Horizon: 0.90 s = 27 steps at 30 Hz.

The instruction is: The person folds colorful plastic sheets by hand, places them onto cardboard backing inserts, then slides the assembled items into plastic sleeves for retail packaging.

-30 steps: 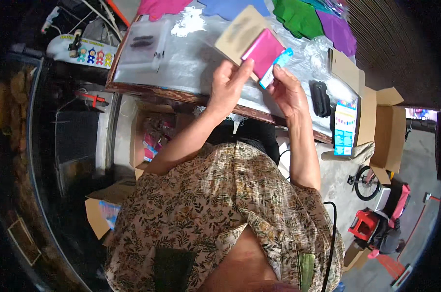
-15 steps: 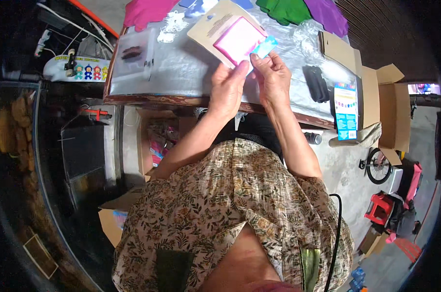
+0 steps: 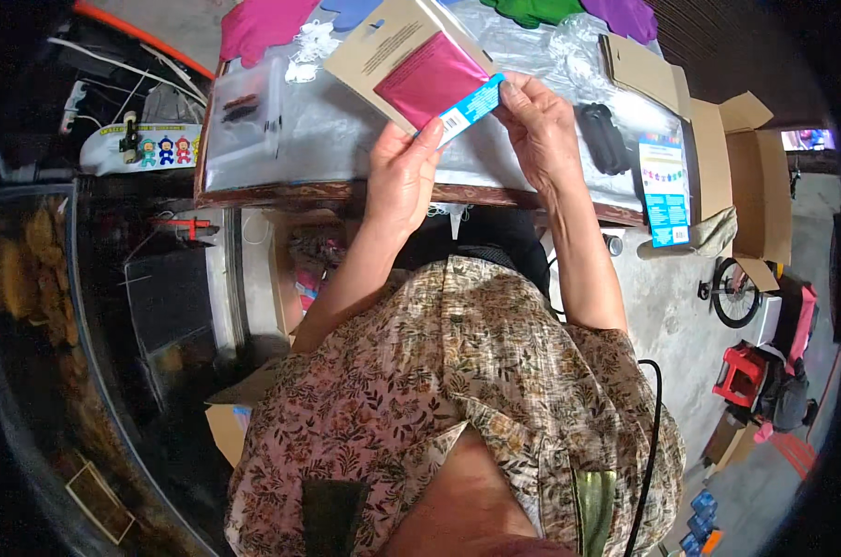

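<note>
Above the table's front half I hold a flat brown cardboard package [image 3: 357, 63] with a hang hole, tilted. Glossy pink material [image 3: 432, 72] fills its middle. Along its lower edge runs a blue strip [image 3: 476, 107] with a barcode. My left hand [image 3: 407, 167] pinches the package's lower left corner, next to one end of the strip. At the strip's other end, my right hand [image 3: 541, 130] is closed, thumb against fingers, on the blue strip. The fingers behind the card are hidden.
A clear plastic box [image 3: 242, 144] lies left on the table [image 3: 328, 158]; white string [image 3: 309, 51] is beside it. Pink, green and purple cloths [image 3: 615, 19] line the back. Right are black bundled material [image 3: 604, 139], a blue-and-white printed card [image 3: 664, 200] and an open cardboard box [image 3: 755, 195].
My hands have spread apart. The blue strip, bunched at my right fingers before, now lies stretched along the package's lower edge. Glare on the pink material has gone.
</note>
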### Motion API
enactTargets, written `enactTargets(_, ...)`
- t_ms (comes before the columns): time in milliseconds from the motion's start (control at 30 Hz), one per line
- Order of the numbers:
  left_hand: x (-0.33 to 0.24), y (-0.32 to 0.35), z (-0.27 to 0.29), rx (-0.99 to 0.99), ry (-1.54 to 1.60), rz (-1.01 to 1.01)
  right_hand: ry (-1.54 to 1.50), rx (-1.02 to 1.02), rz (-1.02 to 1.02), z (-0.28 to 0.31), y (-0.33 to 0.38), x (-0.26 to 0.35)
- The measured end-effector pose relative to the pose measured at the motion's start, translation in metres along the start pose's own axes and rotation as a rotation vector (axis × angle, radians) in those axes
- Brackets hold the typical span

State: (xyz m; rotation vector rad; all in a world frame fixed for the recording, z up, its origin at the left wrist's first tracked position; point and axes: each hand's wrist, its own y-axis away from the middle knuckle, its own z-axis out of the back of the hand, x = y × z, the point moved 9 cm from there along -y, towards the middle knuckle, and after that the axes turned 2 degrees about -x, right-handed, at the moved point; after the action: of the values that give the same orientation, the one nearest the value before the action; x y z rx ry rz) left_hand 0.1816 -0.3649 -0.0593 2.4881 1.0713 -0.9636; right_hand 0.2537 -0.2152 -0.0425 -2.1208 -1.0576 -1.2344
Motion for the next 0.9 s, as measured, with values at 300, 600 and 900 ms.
enactTargets(300,0.002,0.008,0.009,-0.078,-0.122,-0.099,-0.068,-0.127,-0.031,0.006,0.005,-0.010)
enactTargets(600,0.004,0.016,0.011,-0.177,-0.264,-0.119,-0.076,-0.257,-0.004,0.012,0.012,-0.009)
enactTargets(900,0.004,0.024,-0.004,-0.094,-0.088,0.029,-0.073,-0.386,0.044,0.020,0.019,0.000)
